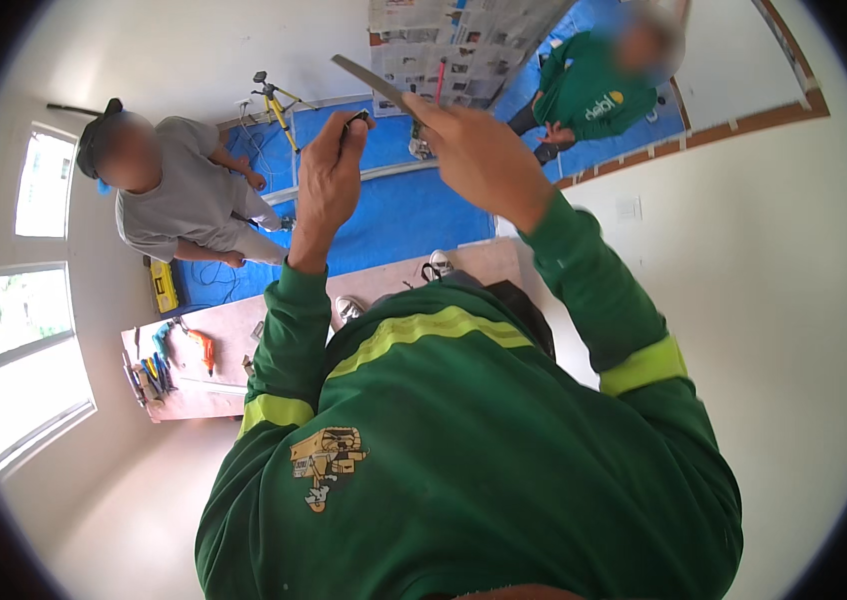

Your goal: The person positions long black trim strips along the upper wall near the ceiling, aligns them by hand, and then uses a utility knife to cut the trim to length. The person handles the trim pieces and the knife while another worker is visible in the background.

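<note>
Both my hands are raised in front of me. My right hand is closed round one end of a long, flat, grey metal strip, which points up and to the left; I cannot tell whether it is a file or a blade. To its left, my left hand is closed, with its thumb and fingers pinching a small dark piece. Most of that piece is hidden by the fingers, so its kind does not show. The strip's far end passes above the left hand, apart from it.
A person in grey stands at left, another in green at upper right. Blue sheeting covers the floor. Below it, a wooden board bears an orange drill and several hand tools. A yellow tripod stands farther off.
</note>
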